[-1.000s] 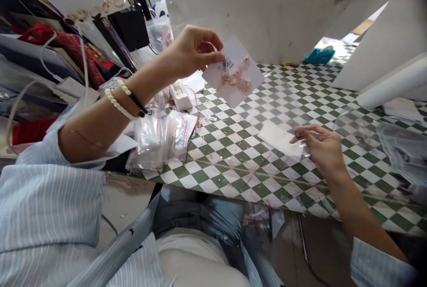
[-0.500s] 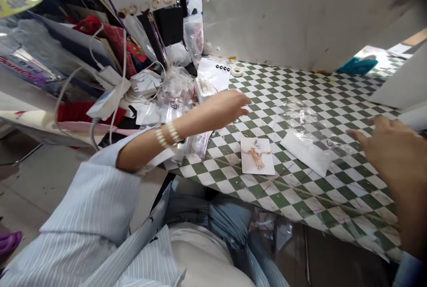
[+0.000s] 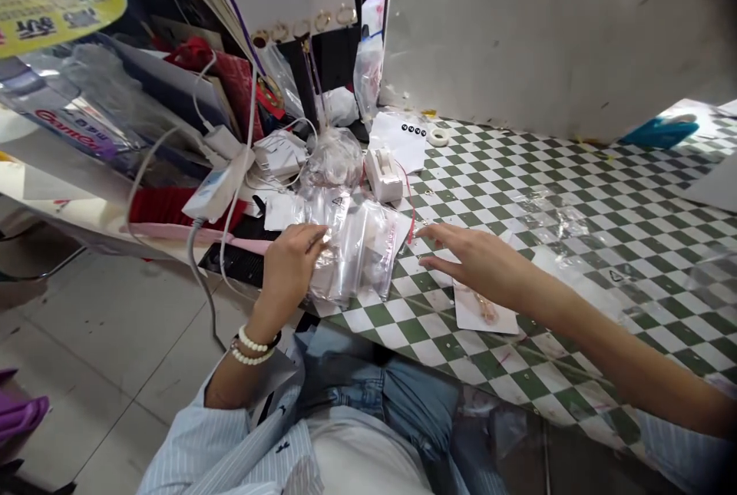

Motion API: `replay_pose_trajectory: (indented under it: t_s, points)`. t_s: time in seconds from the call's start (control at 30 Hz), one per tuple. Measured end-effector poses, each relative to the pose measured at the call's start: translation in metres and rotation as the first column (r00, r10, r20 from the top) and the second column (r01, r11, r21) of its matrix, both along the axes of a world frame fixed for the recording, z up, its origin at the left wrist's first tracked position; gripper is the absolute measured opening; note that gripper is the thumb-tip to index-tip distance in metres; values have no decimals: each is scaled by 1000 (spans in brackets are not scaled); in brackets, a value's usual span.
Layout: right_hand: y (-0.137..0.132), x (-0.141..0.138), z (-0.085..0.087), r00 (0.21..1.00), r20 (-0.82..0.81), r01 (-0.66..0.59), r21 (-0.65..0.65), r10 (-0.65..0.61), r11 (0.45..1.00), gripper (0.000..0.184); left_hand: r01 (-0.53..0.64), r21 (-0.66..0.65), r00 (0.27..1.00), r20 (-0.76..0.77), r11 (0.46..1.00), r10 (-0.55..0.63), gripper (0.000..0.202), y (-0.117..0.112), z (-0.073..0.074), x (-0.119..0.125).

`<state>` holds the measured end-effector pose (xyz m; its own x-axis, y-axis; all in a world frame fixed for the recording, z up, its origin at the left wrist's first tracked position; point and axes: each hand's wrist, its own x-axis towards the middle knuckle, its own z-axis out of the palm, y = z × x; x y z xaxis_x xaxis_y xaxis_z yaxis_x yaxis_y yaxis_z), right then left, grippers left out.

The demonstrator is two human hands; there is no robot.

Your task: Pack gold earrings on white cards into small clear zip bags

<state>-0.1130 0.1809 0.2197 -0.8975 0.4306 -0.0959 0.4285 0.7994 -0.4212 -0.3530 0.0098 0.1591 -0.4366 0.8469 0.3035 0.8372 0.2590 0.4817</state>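
My left hand [image 3: 292, 261], with a pale bead bracelet [image 3: 251, 347] at the wrist, is at the left side of the clear plastic bags [image 3: 352, 249]. Its fingers are bent together against them; whether a bag is pinched there is hidden. To the right, my right hand [image 3: 480, 261] reaches over the table with thumb and fingers apart, holding nothing. Partly under it lies a white card [image 3: 469, 309] with a pinkish-gold jewellery piece [image 3: 487, 309] on it. The right fingertips are near a thin red strip [image 3: 411, 226] beside the bags.
A white tape dispenser [image 3: 385, 176], a tape roll [image 3: 439, 136] and a white paper [image 3: 397, 138] lie behind the bags. Crumpled clear plastic [image 3: 556, 222] is on the checked tablecloth [image 3: 495, 161]. A power strip [image 3: 216, 188] with cables hangs at left.
My left hand has drawn back leftward from over the table to the plastic bags. My right hand has swung in from the far right to above the card. The view has shifted left.
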Motion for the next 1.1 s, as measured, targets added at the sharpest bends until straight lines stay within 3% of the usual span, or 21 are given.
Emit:
replay_pose_trajectory:
  t_s: [0.17,0.27,0.33,0.43,0.53,0.6,0.67,0.73,0.77,0.83,0.9,0.93,0.97,1.0,1.03,1.1]
  points:
    - [2,-33,1,998,-29,53,-162,-59,985,37,48,80,988,140,996,-59,16,-5,2,-5]
    - [2,-48,-3,977,-70,159,-385,-201,909,42,48,244,993,93,969,-73,20,-7,1,-2]
    - [2,-56,-4,950,-69,194,-631,-303,751,57,72,425,997,-17,902,-71,17,-6,3,4]
    - [2,-65,-1,929,-43,122,-902,-368,414,83,186,545,977,-193,817,-93,10,-1,13,13]
    - [-3,-65,8,933,-43,26,-982,-356,185,102,357,467,915,-349,809,-203,10,6,27,20]
    - [-13,-59,12,931,-29,13,-994,-363,112,112,574,327,781,-493,751,-383,13,11,32,26]
    - [-27,-49,13,893,-22,43,-990,-449,135,107,747,167,602,-582,644,-547,12,14,32,35]
    - [-41,-37,9,807,-75,74,-971,-586,227,74,832,126,511,-554,540,-657,29,14,29,46]
    - [-46,-30,7,753,-130,76,-957,-645,281,53,836,179,530,-509,519,-678,38,13,27,53]
    - [-51,-15,3,657,-247,65,-923,-712,380,24,701,416,712,-359,580,-603,44,12,22,66]
    - [-53,1,2,580,-325,64,-896,-747,440,15,361,617,900,-35,699,-434,61,14,18,77]
    - [-53,9,4,555,-340,68,-891,-759,449,14,190,624,908,182,758,-377,76,17,17,82]
    - [-54,17,6,535,-348,71,-890,-770,451,13,81,576,838,402,814,-368,90,21,15,85]
    - [-55,25,8,518,-356,73,-888,-778,454,11,48,500,696,604,864,-388,97,25,14,88]
    - [-56,33,10,498,-373,71,-882,-783,465,9,57,430,502,768,901,-398,98,30,14,91]
    - [-60,49,13,455,-433,58,-857,-778,512,6,117,335,92,934,935,-346,88,35,16,97]
